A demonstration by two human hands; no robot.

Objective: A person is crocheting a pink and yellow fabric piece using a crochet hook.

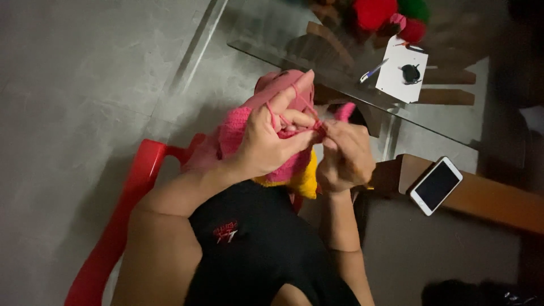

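My left hand (266, 139) grips a pink knitted piece (235, 127) with a yellow part (306, 180) hanging below it. Pink yarn loops over its raised forefinger and runs across to my right hand (345, 156). The right hand's fingers are pinched together at the edge of the pink fabric, where the yarn meets it; any hook or needle is hidden by the fingers. Both hands hover over my lap in black clothing (255, 243).
A red plastic chair (122, 215) is under me on the left. A glass table (294, 39) ahead carries a white paper (401, 71), a pen (373, 71), a small black object (410, 73) and red and green yarn balls (391, 14). A white phone (436, 185) lies on a wooden ledge (487, 198).
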